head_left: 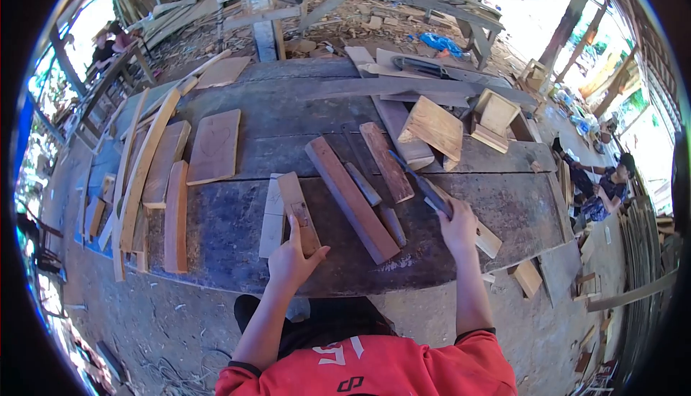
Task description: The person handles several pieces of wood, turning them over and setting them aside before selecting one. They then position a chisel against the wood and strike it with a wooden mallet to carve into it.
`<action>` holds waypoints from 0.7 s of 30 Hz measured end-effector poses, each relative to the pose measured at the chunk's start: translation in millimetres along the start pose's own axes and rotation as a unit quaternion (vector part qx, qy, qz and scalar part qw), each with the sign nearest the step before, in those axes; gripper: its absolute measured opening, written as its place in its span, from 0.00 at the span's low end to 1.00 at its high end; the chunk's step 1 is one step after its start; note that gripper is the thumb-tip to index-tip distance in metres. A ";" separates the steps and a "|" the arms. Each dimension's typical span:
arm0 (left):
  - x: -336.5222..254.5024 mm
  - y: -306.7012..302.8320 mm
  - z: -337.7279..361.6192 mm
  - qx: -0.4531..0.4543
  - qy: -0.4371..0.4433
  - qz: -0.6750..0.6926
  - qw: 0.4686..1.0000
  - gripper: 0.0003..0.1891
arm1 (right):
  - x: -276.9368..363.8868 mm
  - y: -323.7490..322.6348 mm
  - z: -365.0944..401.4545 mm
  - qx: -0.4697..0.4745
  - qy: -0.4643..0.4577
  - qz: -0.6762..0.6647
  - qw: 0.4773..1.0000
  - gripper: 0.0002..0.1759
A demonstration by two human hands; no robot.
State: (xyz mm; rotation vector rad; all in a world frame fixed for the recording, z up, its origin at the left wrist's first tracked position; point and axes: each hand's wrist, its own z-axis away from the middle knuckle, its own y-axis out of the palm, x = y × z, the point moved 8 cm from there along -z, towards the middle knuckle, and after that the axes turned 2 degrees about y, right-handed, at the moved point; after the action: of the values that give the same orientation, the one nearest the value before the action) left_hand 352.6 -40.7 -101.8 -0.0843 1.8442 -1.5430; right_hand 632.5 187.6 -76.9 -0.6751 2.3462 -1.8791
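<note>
My left hand is at the near end of a short wooden block with a dark patch on its face. The index finger lies along the block's left side and the thumb is across at its right corner. Under and beside it is a paler wood piece. In my right hand is a long narrow metal tool, its slim end pointing away to the left. Between the hands lie a long reddish-brown wood bar, two chisel-like tools and a shorter wood bar.
Boards and long strips cover the left of the dark workbench. Wooden box-like pieces and a hand saw are at the back right. A person sits at the right. Offcuts lie on the floor.
</note>
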 end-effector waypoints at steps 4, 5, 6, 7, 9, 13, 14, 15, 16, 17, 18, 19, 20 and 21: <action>2.2 -0.9 2.2 0.003 0.016 0.019 1.000 0.54 | 11.3 -44.0 -17.2 -0.078 -0.045 -0.257 0.962 0.15; 1.4 -2.6 2.1 0.000 0.033 0.020 0.999 0.53 | 10.7 -54.2 -23.1 -0.084 -0.014 -0.295 0.952 0.18; 4.4 -5.1 2.8 -0.005 0.022 0.019 1.000 0.53 | 8.8 -57.0 -30.0 -0.091 0.018 -0.332 0.939 0.21; 4.1 -5.6 3.1 0.000 0.025 0.018 1.000 0.53 | 12.4 -54.7 -39.0 -0.084 0.010 -0.335 0.938 0.21; 3.6 -7.6 2.6 0.015 0.021 0.022 0.999 0.53 | 21.0 -65.5 -54.6 -0.135 -0.049 -0.404 0.904 0.27; 11.8 -15.0 -1.7 0.000 0.045 -0.003 0.999 0.53 | 56.0 -68.3 -84.3 -0.102 -0.074 -0.352 0.928 0.33; 11.1 -17.4 -2.9 0.011 0.054 -0.009 0.998 0.53 | 67.1 -66.8 -88.2 -0.099 -0.081 -0.357 0.925 0.33; 10.3 -19.0 -3.7 0.022 0.063 -0.016 0.998 0.52 | 77.3 -70.0 -90.1 -0.125 -0.097 -0.396 0.905 0.35; 12.0 -21.3 -4.3 0.016 0.056 -0.019 0.998 0.52 | 86.0 -72.9 -92.2 -0.151 -0.111 -0.433 0.881 0.36; 12.3 -19.5 -4.8 0.021 0.057 -0.022 0.998 0.52 | 88.9 -60.0 -103.0 -0.137 -0.141 -0.491 0.849 0.35; 12.3 -15.9 -5.1 0.028 0.058 -0.024 0.998 0.52 | 90.9 -49.6 -111.6 -0.133 -0.146 -0.495 0.846 0.35; 11.8 -13.6 -5.4 0.014 0.060 -0.026 0.998 0.52 | 92.0 -34.4 -120.9 -0.087 -0.133 -0.551 0.819 0.32; 12.1 -12.3 -6.0 0.011 0.054 -0.027 0.998 0.52 | 93.9 -19.8 -129.5 -0.040 -0.120 -0.602 0.788 0.29; 11.6 -11.6 -5.9 0.010 0.052 -0.021 0.998 0.52 | 96.8 -10.0 -136.2 -0.020 -0.104 -0.586 0.804 0.21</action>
State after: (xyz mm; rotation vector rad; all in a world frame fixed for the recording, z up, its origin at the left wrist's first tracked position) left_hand 336.3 -44.6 -96.9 -0.0350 1.9180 -1.6223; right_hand 505.4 274.8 -11.4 -2.6000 1.8690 -1.7803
